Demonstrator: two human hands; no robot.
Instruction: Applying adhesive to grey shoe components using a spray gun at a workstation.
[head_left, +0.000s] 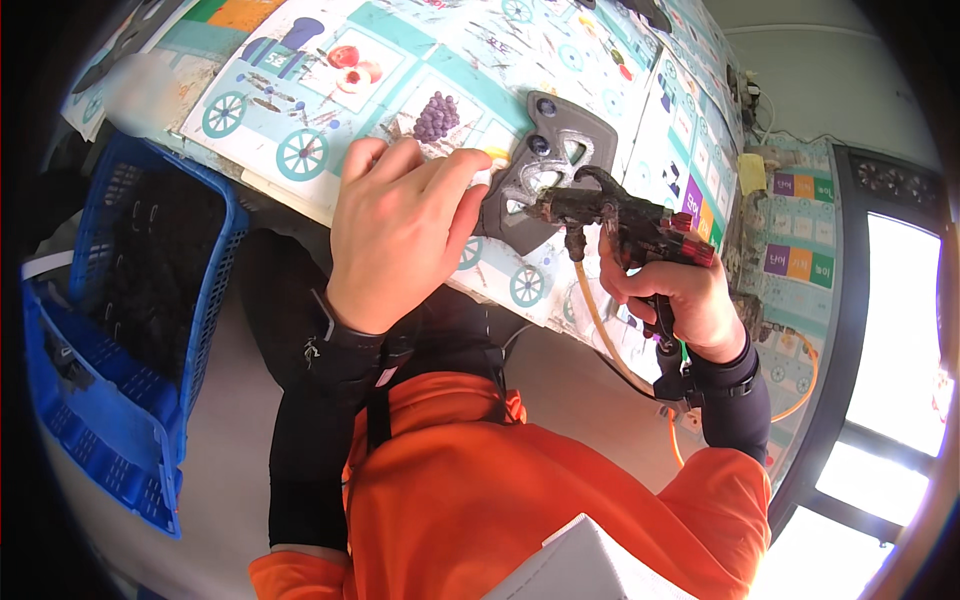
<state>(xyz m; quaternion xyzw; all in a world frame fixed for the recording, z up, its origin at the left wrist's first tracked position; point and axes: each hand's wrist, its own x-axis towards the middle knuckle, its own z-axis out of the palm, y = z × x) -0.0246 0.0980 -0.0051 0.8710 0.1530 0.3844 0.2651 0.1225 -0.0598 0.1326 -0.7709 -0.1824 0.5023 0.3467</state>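
My right hand [680, 295] is wrapped around a dark, stained spray gun [630, 225] with a hose attached under its front. The gun's nozzle points left, over a dark grey shaped piece [575, 135] with cutouts and round dark spots, which lies on the table. At that piece's left edge, my left hand [405, 230] has its thumb and index finger bent together on it. The other left fingers are curled above the printed sheet, and their tips are partly hidden.
The table [390, 50] is covered with stained printed sheets showing fruit and wheels. Blue plastic crates [130, 400] with dark pieces inside stand at the left. An orange hose [810, 370] curves below the right arm. A glass door [880, 350] is at far right.
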